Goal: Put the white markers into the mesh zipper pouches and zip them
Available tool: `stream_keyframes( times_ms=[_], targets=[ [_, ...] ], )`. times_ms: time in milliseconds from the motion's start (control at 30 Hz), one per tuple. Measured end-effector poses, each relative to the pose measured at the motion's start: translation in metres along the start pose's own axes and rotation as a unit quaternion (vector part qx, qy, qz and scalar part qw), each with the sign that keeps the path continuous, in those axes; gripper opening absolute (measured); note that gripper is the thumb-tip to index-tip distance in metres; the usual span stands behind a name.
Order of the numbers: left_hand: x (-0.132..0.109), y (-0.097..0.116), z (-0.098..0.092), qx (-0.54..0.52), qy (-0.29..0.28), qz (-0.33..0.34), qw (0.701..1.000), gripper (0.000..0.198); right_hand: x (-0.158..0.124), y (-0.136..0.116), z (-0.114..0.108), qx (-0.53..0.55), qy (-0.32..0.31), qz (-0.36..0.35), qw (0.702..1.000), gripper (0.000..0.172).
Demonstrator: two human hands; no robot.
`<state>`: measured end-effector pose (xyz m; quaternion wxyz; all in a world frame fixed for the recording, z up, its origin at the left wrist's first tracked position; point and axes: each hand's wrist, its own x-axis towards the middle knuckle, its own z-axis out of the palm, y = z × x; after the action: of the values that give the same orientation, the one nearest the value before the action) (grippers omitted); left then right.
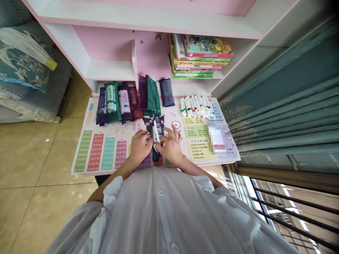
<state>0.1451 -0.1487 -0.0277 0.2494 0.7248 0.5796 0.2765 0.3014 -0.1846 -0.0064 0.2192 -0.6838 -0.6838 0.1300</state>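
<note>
My left hand (140, 147) and my right hand (171, 145) meet at the middle of the desk, both pinching a dark mesh pencil pouch (156, 153) at its open edge. A white marker (156, 131) stands upright in the pouch's mouth, its lower part hidden by my fingers. Several white markers with coloured caps (196, 107) lie in a row to the right. Filled mesh pouches (112, 104) lie to the left, beside a green pouch (152, 96) and a dark pouch (166, 92). All of this rests on a printed multiplication desk mat (106, 150).
A pink and white shelf unit (106, 53) holds a stack of books (201, 56) behind the desk. A teal curtain (280, 106) and barred window (291, 211) lie to the right. A sofa (26, 70) and tiled floor (34, 158) lie to the left.
</note>
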Motion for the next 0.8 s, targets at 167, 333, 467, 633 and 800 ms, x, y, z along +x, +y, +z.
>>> stream_keyframes(
  times_ms=[167,333,467,633,800],
  targets=[
    [0.000,0.000,0.000,0.003,0.004,0.000,1.000,0.017,0.005,-0.008,-0.001,-0.037,-0.046,0.011,0.998,0.019],
    [-0.001,-0.001,0.001,0.004,0.007,0.002,1.000,0.017,0.010,-0.008,0.005,-0.065,-0.088,0.013,0.994,0.022],
    [-0.001,0.000,0.000,0.003,0.005,0.002,1.000,0.017,0.013,-0.007,0.009,-0.084,-0.107,0.016,0.991,0.028],
    [-0.001,0.001,0.000,-0.001,0.004,0.002,1.000,0.018,0.015,-0.004,0.009,-0.090,-0.120,0.016,0.989,0.030],
    [-0.001,0.001,0.000,-0.001,0.001,-0.002,1.000,0.018,0.023,0.010,0.006,-0.057,-0.047,0.014,0.997,0.018]
  ],
)
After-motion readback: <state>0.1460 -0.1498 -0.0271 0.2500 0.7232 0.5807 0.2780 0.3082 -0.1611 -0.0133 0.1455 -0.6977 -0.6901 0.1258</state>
